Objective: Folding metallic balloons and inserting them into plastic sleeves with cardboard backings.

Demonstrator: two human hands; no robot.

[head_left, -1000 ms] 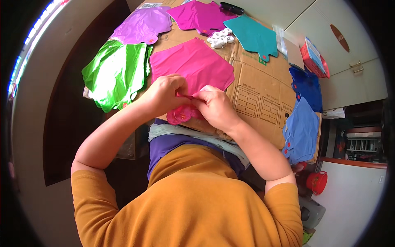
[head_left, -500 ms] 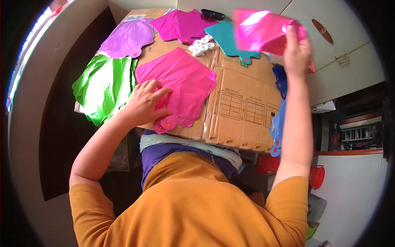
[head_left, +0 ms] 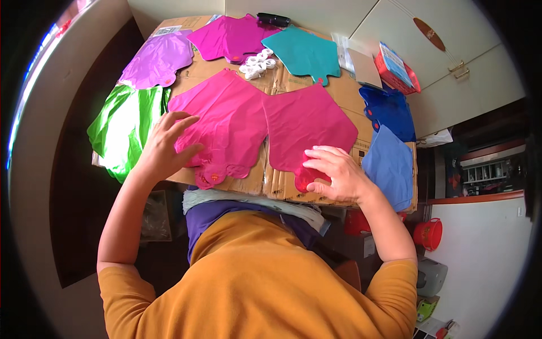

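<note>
Two pink foil pieces lie side by side before me, each a flat, pointed shape with a tab, like deflated foil balloons. My left hand (head_left: 169, 144) is at the left edge of the wrinkled left pink foil balloon (head_left: 228, 116), its fingers apart and curved. Over the lower edge of the smoother right pink foil balloon (head_left: 310, 118), beside its tab, is my right hand (head_left: 336, 175). Its fingers are loosely spread, with nothing gripped; whether they touch the foil I cannot tell. The two pink shapes meet near the middle of the cardboard (head_left: 271, 175).
Around them lie green (head_left: 127, 124), lilac (head_left: 161, 59), magenta (head_left: 228, 37), teal (head_left: 305, 53), dark blue (head_left: 392, 113) and light blue (head_left: 389, 166) foil pieces. Small white rolls (head_left: 257, 65), a black object (head_left: 274, 20) and a red basket (head_left: 395, 73) are at the back.
My right hand has come down from the upper right and let go of the pink foil, which lies flat at the right. My left hand stays by the left pink pile.
</note>
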